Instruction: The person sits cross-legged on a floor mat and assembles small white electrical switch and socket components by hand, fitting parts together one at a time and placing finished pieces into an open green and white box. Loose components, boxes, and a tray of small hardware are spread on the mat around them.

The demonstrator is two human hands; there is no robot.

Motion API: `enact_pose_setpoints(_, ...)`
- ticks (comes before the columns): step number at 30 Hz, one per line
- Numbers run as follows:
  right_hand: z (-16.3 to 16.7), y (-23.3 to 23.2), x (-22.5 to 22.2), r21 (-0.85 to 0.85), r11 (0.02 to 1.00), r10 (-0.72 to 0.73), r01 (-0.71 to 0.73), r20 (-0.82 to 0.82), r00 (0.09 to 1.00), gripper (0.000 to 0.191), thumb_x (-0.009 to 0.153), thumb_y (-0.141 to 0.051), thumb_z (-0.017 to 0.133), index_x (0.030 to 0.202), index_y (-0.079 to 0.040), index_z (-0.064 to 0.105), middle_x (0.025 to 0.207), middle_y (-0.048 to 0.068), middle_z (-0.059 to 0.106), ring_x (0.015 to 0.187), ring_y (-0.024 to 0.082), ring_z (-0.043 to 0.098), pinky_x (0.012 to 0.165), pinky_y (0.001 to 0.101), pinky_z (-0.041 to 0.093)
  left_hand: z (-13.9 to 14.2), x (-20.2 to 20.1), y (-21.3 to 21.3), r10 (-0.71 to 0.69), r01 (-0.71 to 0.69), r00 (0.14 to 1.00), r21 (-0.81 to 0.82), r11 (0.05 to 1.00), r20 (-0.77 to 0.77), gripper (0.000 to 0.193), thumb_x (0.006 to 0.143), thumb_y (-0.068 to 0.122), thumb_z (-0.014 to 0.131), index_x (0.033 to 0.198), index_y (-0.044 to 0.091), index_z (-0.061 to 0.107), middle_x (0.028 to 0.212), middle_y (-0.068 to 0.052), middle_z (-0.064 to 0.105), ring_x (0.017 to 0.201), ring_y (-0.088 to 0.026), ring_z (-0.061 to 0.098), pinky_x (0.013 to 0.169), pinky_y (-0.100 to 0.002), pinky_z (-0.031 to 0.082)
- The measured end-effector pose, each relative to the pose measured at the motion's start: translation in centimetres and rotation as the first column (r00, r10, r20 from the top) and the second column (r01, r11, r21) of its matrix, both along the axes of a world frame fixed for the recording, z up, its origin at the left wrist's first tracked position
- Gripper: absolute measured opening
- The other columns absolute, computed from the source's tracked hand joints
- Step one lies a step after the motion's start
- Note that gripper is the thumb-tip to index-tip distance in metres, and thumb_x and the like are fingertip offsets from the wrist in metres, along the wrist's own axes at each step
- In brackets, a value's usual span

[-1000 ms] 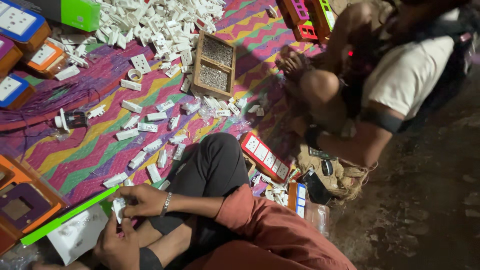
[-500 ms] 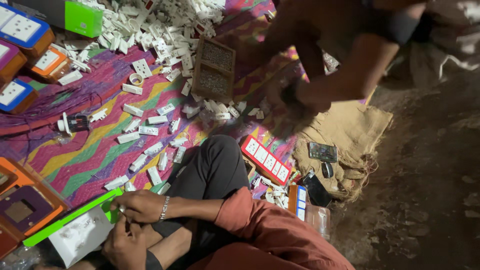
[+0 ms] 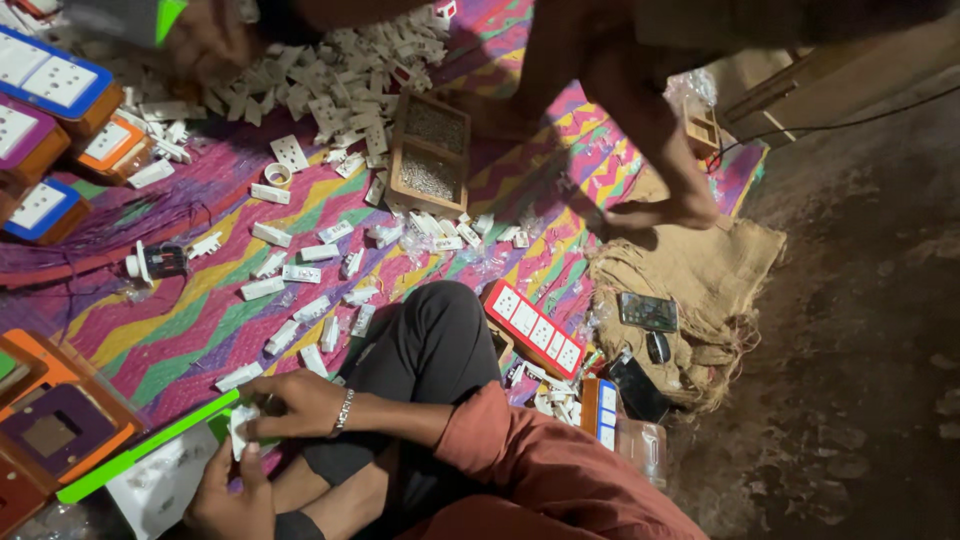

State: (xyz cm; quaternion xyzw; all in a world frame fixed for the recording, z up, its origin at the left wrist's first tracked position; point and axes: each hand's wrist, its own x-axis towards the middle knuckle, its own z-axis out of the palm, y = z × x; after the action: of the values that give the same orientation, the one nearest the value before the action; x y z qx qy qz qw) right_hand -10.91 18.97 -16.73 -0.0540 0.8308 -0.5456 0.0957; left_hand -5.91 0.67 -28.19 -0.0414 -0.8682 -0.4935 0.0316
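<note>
Both hands grip one small white socket part [image 3: 241,425]: right hand [image 3: 292,402] pinches it from above, left hand [image 3: 232,490] from below, just beside a green-edged socket box [image 3: 150,455].

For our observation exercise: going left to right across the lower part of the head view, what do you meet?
Orange and purple box → green strip → small white part held by both hands → red socket strip → dark phone on the sacking.

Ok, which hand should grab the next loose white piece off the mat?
Probably the right hand: it lies beside the loose white pieces on the mat; the left hand sits lower, holding a white part.
</note>
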Motion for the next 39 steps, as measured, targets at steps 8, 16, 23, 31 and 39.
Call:
enact_pose_setpoints(8, -0.4, 0.6, -0.4, -0.328, 0.920, 0.246, -0.216, 0.054, 0.968, 0.053, 0.097, -0.030, 0.065, 0.146, -0.010, 0.059, 0.112, 0.011, 0.076, 0.093, 0.022, 0.077, 0.085, 0.0320, 0.062, -0.3, -0.2, -0.1, -0.098, -0.031, 0.955, 0.423, 0.905, 0.279, 0.058, 0.104, 0.021, 0.064, 0.156, -0.002, 0.050, 0.101, -0.014, 0.072, 0.083, -0.015, 0.067, 0.076, -0.027, 0.055)
enact_pose_setpoints(16, -0.6, 0.0, 0.3, 0.162, 0.984, 0.101, -0.080, -0.128, 0.987, 0.027, 0.085, -0.026, 0.074, 0.102, -0.005, 0.069, 0.079, 0.015, 0.070, 0.072, 0.031, 0.071, 0.068, 0.0405, 0.056, 1.7, -0.2, 0.6, -0.062, 0.061, 0.995, -0.021, 0.998, -0.075, 0.037, 0.099, 0.011, 0.067, 0.133, -0.004, 0.067, 0.111, -0.022, 0.072, 0.099, -0.033, 0.072, 0.085, -0.041, 0.058)
enact_pose_setpoints(23, -0.4, 0.3, 0.0, 0.198, 0.977, 0.114, -0.083, -0.149, 0.982, 0.023, 0.087, -0.025, 0.071, 0.094, -0.004, 0.066, 0.074, 0.015, 0.068, 0.068, 0.033, 0.069, 0.065, 0.0430, 0.053, 3.6, -0.2, 1.3, -0.036, 0.028, 0.992, -0.066, 0.997, -0.122, 0.033, 0.099, 0.009, 0.068, 0.131, -0.002, 0.068, 0.115, -0.022, 0.071, 0.101, -0.039, 0.071, 0.088, -0.044, 0.056)
enact_pose_setpoints(31, 0.1, 0.8, -0.4, -0.296, 0.925, 0.260, -0.240, 0.029, 0.965, 0.021, 0.104, -0.023, 0.063, 0.108, -0.002, 0.067, 0.087, 0.006, 0.070, 0.081, 0.012, 0.064, 0.076, 0.0308, 0.053, 3.6, 0.1, 0.4, 0.053, -0.062, 0.998, 0.316, 0.947, 0.037, 0.034, 0.112, 0.018, 0.059, 0.137, -0.004, 0.063, 0.115, -0.022, 0.070, 0.098, -0.034, 0.068, 0.088, -0.039, 0.053)
enact_pose_setpoints(39, 0.1, 0.8, -0.3, -0.245, 0.936, 0.243, -0.251, -0.065, 0.968, 0.023, 0.104, -0.023, 0.064, 0.114, -0.002, 0.065, 0.094, 0.006, 0.070, 0.087, 0.012, 0.066, 0.079, 0.0304, 0.054, 4.5, -0.6, 0.5, -0.100, 0.105, 0.985, 0.027, 0.994, -0.142, 0.042, 0.104, 0.013, 0.061, 0.142, -0.006, 0.059, 0.118, -0.023, 0.065, 0.106, -0.036, 0.064, 0.094, -0.042, 0.051)
